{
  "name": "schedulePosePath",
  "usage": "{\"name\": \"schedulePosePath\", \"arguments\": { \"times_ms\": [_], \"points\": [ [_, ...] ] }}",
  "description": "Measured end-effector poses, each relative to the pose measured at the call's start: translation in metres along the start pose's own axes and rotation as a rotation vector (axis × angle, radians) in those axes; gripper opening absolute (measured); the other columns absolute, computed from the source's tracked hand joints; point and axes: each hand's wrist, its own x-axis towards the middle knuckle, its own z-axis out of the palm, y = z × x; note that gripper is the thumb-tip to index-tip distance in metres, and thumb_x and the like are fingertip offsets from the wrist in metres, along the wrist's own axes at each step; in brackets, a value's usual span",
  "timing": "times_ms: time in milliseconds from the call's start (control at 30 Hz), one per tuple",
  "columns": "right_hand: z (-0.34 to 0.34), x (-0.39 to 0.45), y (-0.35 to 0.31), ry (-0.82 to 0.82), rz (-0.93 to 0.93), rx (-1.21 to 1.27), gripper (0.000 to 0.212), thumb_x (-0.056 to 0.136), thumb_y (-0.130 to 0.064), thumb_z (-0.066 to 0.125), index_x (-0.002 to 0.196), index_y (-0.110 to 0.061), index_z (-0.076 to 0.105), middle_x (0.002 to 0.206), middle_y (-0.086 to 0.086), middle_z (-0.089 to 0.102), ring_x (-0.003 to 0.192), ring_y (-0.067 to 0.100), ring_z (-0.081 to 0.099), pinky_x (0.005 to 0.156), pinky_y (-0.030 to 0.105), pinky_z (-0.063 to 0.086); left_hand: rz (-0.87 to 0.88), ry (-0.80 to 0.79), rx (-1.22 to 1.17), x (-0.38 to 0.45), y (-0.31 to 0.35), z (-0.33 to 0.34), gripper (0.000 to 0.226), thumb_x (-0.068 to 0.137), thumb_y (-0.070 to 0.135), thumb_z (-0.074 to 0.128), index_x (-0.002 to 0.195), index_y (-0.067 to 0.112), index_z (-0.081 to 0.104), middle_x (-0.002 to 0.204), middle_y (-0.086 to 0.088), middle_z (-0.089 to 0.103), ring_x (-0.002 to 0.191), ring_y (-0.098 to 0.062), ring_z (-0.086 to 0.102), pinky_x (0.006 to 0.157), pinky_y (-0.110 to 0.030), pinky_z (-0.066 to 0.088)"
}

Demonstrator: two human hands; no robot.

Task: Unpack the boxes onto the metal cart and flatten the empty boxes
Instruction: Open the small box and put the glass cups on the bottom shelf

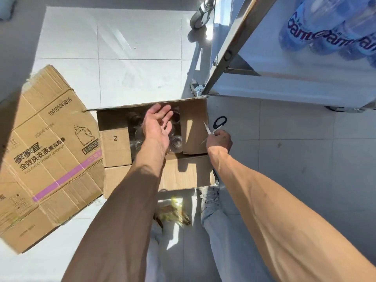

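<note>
An open cardboard box (193, 129) sits on the tiled floor (142, 78), with clear glass jars (176, 142) inside. The left hand (157, 124) reaches into it, fingers spread and relaxed above the jars. The right hand (219, 141) grips scissors (218, 123) just beside the box's right flap. A flattened detergent box (50, 155) lies at left. Far right stands the metal cart (234, 47), carrying water bottles (329, 31).

Flattened box (50, 155): "100101043516", "全效洗衣液", barcode, bottle pictogram. Open box (116, 147) flap: "DS". Bottles (329, 31) on cart (234, 47): partial "Gant".
</note>
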Motion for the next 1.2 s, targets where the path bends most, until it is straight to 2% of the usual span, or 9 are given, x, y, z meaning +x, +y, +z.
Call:
{"name": "schedulePosePath", "arguments": {
  "times_ms": [100, 200, 300, 367, 567, 700, 867, 1000, 1200],
  "points": [
    [0.010, -0.014, 0.002, -0.135, -0.046, -0.060, 0.013, 0.086, -0.009, 0.057, 0.083, -0.006, 0.070, 0.086, 0.010, 0.067, 0.077, 0.026, 0.057, 0.065, 0.025, 0.043, 0.214, 0.003, 0.492, 0.008, 0.035, 0.010, 0.045, 0.080, -0.011, 0.046, 0.102, 0.021, 0.067, 0.112, -0.005, 0.068, 0.107, -0.023, 0.066, 0.075, -0.024, 0.044],
    [0.022, -0.029, 0.000, -0.223, -0.070, -0.122, 0.013, 0.087, -0.016, 0.062, 0.077, -0.009, 0.068, 0.081, 0.009, 0.066, 0.076, 0.026, 0.058, 0.065, 0.025, 0.046, 0.442, 0.098, 1.196, 0.017, 0.059, -0.015, 0.044, 0.080, -0.001, 0.044, 0.110, 0.021, 0.067, 0.120, 0.000, 0.065, 0.115, -0.020, 0.057, 0.093, -0.022, 0.041],
    [0.037, -0.044, -0.010, -0.259, -0.137, -0.142, 0.014, 0.084, -0.007, 0.055, 0.081, -0.002, 0.068, 0.076, 0.007, 0.059, 0.073, 0.021, 0.051, 0.063, 0.023, 0.036, 0.440, 0.113, 1.380, 0.027, 0.060, -0.058, 0.046, 0.081, 0.001, 0.047, 0.120, 0.020, 0.063, 0.121, -0.003, 0.063, 0.103, -0.019, 0.059, 0.090, -0.024, 0.048],
    [0.047, -0.058, -0.020, -0.318, -0.183, -0.141, 0.011, 0.081, -0.004, 0.054, 0.078, -0.005, 0.064, 0.075, 0.005, 0.054, 0.074, 0.019, 0.047, 0.066, 0.025, 0.036, 0.338, 0.172, 1.288, 0.033, 0.048, -0.088, 0.041, 0.083, 0.003, 0.049, 0.118, 0.018, 0.064, 0.110, -0.002, 0.065, 0.082, -0.014, 0.058, 0.071, -0.014, 0.047],
    [0.086, -0.127, -0.035, -0.503, -0.232, -0.056, 0.015, 0.074, -0.012, 0.051, 0.066, -0.002, 0.059, 0.060, 0.006, 0.056, 0.063, 0.017, 0.051, 0.061, 0.028, 0.044, -0.011, 0.248, 0.796, 0.012, 0.014, -0.171, 0.034, 0.087, -0.001, 0.040, 0.068, 0.013, 0.064, 0.069, -0.012, 0.066, 0.056, -0.023, 0.061, 0.067, -0.037, 0.057],
    [0.130, -0.179, -0.062, -0.628, -0.260, -0.111, 0.015, 0.077, -0.008, 0.050, 0.073, -0.002, 0.063, 0.067, 0.006, 0.060, 0.069, 0.018, 0.053, 0.067, 0.032, 0.050, -0.283, 0.219, 0.356, -0.003, 0.038, -0.220, 0.029, 0.078, -0.008, 0.045, 0.058, 0.008, 0.059, 0.042, -0.005, 0.056, 0.030, -0.014, 0.048, 0.036, -0.011, 0.037],
    [0.195, -0.233, -0.092, -0.524, -0.190, -0.039, 0.020, 0.081, 0.000, 0.055, 0.091, -0.007, 0.070, 0.086, 0.009, 0.072, 0.074, 0.017, 0.061, 0.073, 0.032, 0.055, -0.364, 0.153, -0.004, -0.005, 0.080, -0.261, 0.043, 0.098, 0.045, 0.039, 0.083, 0.012, 0.063, 0.065, -0.001, 0.064, 0.059, -0.015, 0.052, 0.051, -0.020, 0.043],
    [0.232, -0.258, -0.097, -0.490, -0.118, 0.012, 0.028, 0.080, 0.004, 0.056, 0.102, -0.005, 0.070, 0.100, 0.012, 0.071, 0.082, 0.019, 0.061, 0.080, 0.026, 0.053, -0.307, 0.188, -0.081, 0.000, 0.102, -0.289, 0.016, 0.100, 0.012, 0.047, 0.100, 0.005, 0.061, 0.099, -0.012, 0.063, 0.087, -0.022, 0.060, 0.089, -0.033, 0.048],
    [0.263, -0.281, -0.121, -0.599, -0.207, 0.028, 0.024, 0.082, 0.009, 0.044, 0.085, -0.010, 0.059, 0.084, 0.005, 0.056, 0.080, 0.017, 0.050, 0.067, 0.015, 0.044, -0.338, 0.202, -0.092, 0.010, 0.114, -0.320, 0.009, 0.095, 0.015, 0.059, 0.088, 0.012, 0.063, 0.064, -0.003, 0.070, 0.057, -0.015, 0.066, 0.057, -0.026, 0.055]
  ]
}}
